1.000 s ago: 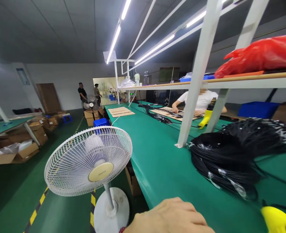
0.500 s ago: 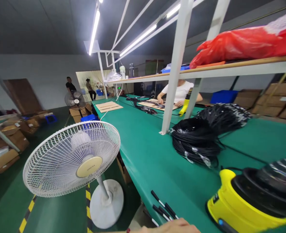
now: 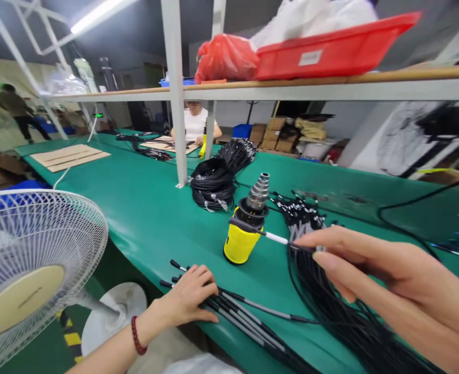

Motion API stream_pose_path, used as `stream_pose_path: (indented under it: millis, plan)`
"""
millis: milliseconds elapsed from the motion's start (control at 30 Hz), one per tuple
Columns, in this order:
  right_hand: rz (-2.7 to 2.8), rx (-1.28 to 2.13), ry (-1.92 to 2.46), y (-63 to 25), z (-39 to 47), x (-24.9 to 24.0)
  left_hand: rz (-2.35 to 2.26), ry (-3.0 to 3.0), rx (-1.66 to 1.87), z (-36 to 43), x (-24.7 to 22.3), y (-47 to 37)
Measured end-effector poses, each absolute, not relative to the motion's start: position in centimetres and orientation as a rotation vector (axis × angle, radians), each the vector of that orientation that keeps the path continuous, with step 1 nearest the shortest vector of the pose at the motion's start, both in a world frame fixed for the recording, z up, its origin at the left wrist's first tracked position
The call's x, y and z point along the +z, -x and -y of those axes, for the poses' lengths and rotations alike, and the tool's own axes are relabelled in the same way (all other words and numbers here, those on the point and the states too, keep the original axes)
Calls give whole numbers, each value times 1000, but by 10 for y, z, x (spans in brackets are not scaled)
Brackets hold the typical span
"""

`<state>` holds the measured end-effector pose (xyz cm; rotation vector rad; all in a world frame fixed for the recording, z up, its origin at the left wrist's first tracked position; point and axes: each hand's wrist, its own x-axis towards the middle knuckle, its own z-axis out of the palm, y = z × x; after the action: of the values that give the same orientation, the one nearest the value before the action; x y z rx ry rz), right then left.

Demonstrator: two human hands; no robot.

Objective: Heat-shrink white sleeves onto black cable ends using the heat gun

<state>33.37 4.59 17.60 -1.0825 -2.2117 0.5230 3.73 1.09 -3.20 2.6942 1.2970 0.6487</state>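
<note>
Head view: one cable [image 3: 276, 238], its end crossing before the yellow tool [image 3: 240, 245], contact undetermined, is pinched by the right hand [image 3: 401, 283], apparently leaving the tip exposed. Nearer than the tool, the left hand [image 3: 191, 295] covers a sleeved bundle [image 3: 248, 328], presumably steadying it; grip cannot be determined.
</note>
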Motion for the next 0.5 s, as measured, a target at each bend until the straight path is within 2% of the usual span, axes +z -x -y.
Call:
stream_pose_path:
  millis: [100, 200, 367, 433, 500]
  plan:
    - [2309, 673, 992, -322, -48, 192, -1463, -2669, 635, -14, -34, -39]
    - [2332, 679, 979, -316, -50, 203, -1487, -2557, 766, -21, -12, -36]
    - [2349, 642, 984, -308, -54, 224, -1467, -2046, 1207, -25, 97, -21]
    - [2343, 624, 961, -304, -57, 234, -1376, -2029, 1248, -23, 149, -22]
    - [2338, 621, 914, -299, -64, 242, -1268, -2106, 1127, -21, 190, -30]
